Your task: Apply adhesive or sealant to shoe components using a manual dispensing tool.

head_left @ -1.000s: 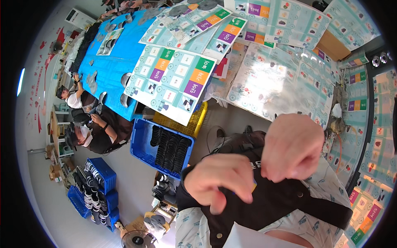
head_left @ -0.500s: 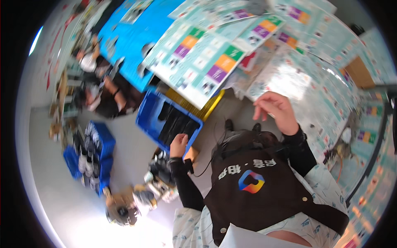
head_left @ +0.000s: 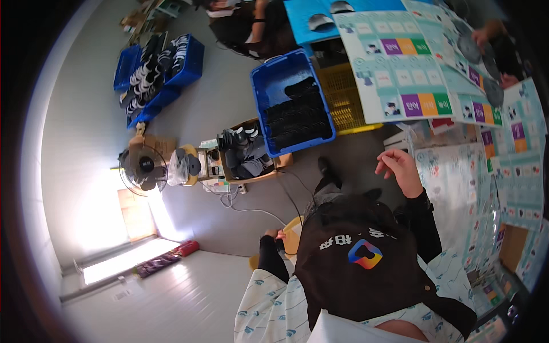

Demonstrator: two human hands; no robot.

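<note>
My right hand (head_left: 400,170) hangs above the floor beside the table, fingers loosely bent and apart, with nothing in them. Low at my left side, my left hand (head_left: 275,234) is at the edge of a yellow seat-like thing (head_left: 293,227). Its fingers are small and partly hidden, so whether it grips that edge I cannot tell. Ahead of me stands a blue plastic crate (head_left: 256,108) with packed rows of thin black curved pieces (head_left: 297,123). A cardboard box (head_left: 269,174) with loose grey and black pieces sits just left of the crate.
A yellow crate (head_left: 343,100) adjoins the blue one. Printed sheets (head_left: 394,74) cover the table at right, where another person's hand (head_left: 489,31) works. Another person sits near the blue tabletop (head_left: 311,40). A fan (head_left: 146,166), cables (head_left: 251,210) and stacked blue crates (head_left: 191,60) are leftward.
My view has swung to the left, bringing the fan and bright doorway into sight. My left hand has moved from beside the blue crate back to my side. My right hand remains raised.
</note>
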